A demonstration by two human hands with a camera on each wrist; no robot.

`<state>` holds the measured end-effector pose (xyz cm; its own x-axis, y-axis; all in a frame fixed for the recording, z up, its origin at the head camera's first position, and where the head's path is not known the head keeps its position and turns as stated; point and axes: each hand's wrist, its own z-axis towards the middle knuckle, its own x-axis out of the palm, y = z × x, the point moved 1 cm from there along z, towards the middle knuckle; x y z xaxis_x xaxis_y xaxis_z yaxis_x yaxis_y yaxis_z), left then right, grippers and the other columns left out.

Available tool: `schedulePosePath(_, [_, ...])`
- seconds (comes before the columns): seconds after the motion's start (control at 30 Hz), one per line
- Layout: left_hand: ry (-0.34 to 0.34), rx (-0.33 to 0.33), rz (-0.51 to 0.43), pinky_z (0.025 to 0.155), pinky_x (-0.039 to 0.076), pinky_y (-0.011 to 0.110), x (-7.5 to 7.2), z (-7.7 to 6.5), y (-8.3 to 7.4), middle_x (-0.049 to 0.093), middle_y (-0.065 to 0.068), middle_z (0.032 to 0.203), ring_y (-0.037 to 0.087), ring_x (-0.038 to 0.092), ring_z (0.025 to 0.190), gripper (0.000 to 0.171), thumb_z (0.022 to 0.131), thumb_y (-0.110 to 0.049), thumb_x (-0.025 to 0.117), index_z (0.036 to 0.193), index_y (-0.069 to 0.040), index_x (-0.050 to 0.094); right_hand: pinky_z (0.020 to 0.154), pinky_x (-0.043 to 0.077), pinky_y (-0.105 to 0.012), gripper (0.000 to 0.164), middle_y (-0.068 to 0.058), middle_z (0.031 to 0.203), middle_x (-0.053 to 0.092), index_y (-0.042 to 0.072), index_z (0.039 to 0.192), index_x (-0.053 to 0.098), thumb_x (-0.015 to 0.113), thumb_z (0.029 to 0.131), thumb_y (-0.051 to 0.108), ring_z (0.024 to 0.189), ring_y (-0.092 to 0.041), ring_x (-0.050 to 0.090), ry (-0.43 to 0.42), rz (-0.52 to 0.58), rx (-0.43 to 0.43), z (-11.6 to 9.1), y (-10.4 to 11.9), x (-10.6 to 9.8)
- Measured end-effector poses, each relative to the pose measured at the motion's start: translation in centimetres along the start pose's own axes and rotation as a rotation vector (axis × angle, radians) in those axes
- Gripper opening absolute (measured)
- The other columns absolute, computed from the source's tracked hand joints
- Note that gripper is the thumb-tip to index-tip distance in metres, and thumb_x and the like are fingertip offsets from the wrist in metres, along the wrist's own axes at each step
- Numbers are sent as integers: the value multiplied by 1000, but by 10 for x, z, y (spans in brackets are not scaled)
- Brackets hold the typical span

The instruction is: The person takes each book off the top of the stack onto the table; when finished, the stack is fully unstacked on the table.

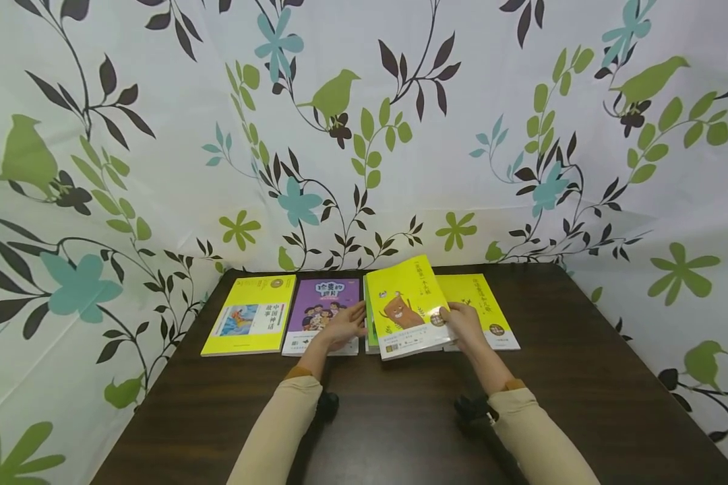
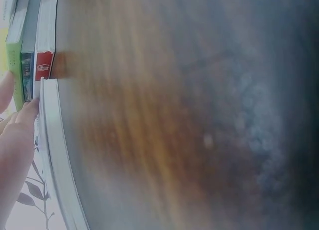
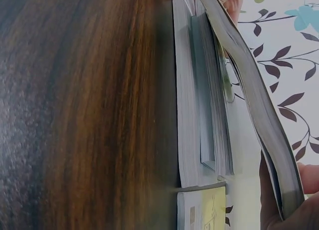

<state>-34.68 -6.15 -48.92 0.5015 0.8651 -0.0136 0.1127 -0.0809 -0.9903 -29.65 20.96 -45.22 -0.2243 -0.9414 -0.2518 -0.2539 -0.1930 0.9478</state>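
My right hand (image 1: 466,325) pinches a yellow book (image 1: 408,303) with a brown cartoon figure by its right edge. Tilted, the book is raised over a stack of books (image 3: 189,100) in the middle of the row. In the right wrist view its page edges face the camera, above the stack with a gap between. My left hand (image 1: 342,329) is at the stack's left side, fingers extended, over part of a purple book (image 1: 315,306). In the left wrist view the fingertips are right at the ends of the stacked books (image 2: 30,55), one with a green spine.
Another yellow book (image 1: 243,313) lies at the far left of the row, and a further yellow book (image 1: 482,306) at the right, partly behind the raised one. The books lie along the back of a dark wooden table (image 1: 394,417), before a patterned cloth (image 1: 364,222).
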Motion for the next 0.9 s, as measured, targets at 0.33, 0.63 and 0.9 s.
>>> schedulePosePath(0.33, [-2,0,-9,117,27,44,0,1,1,10,20,162,34,12,150,82,85,20,49,155,1,10,75,45,-24,50,-23,128,54,-7,143,43,50,100,18,105,-27,52,-17,-22,5,2,-1,-17])
schedulePosePath(0.63, [1,18,-1,117,27,44,0,0,-1,8,21,162,36,11,150,81,86,21,48,155,2,8,80,44,-25,53,-25,139,47,-9,145,38,48,100,16,113,-29,47,-44,-7,10,3,-1,-42])
schedulePosePath(0.9, [-5,7,-2,119,24,44,2,-3,-2,7,21,162,35,10,150,82,86,21,47,155,2,8,101,38,-39,58,-26,152,33,-6,150,30,47,101,19,124,-31,39,-58,4,52,4,0,-60])
